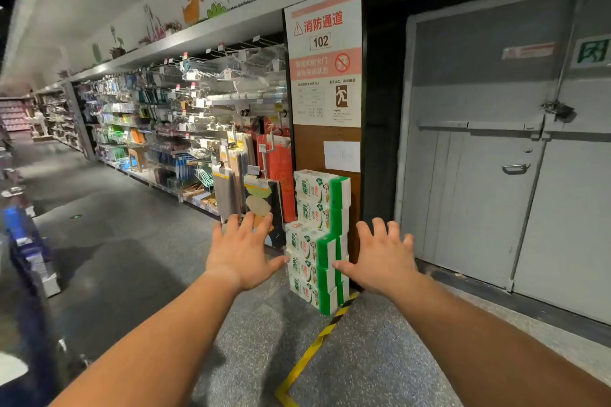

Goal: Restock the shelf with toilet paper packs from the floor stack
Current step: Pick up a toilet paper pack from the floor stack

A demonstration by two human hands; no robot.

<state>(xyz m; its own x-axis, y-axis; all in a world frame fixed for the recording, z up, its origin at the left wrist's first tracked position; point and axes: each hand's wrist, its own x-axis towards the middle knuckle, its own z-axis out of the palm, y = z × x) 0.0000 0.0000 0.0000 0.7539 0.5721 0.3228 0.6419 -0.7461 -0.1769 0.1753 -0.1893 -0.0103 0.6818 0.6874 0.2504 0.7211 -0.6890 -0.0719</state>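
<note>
Two hands reach forward at arm's length, both with fingers spread and holding nothing. My left hand (243, 249) hangs in the air to the left of the stack of toilet paper packs (319, 241); my right hand (380, 256) hangs to its right, thumb pointing inward toward the green side of the packs. Neither hand touches the stack as far as the view allows me to judge, though both thumbs overlap its outline.

Green-and-white packs stand on the speckled floor (132, 241) in two columns: a taller rear column set against the brown panel (330, 134), and a shorter front column of three packs just before it. Their exact number is hard to fix, since some edges blur together. A yellow-and-black floor stripe (317, 344) runs up to the base of the front column.

Above the stack hangs a fire-passage sign (322, 58) marked 102, with a small white paper sheet (341, 155) below it. To the right is a grey metal double door (496, 158) with a padlock (558, 109). To the left, store shelving (185, 129) filled with household goods recedes down the aisle, and an orange-red packaged item (281, 162) stands just beside the stack.
</note>
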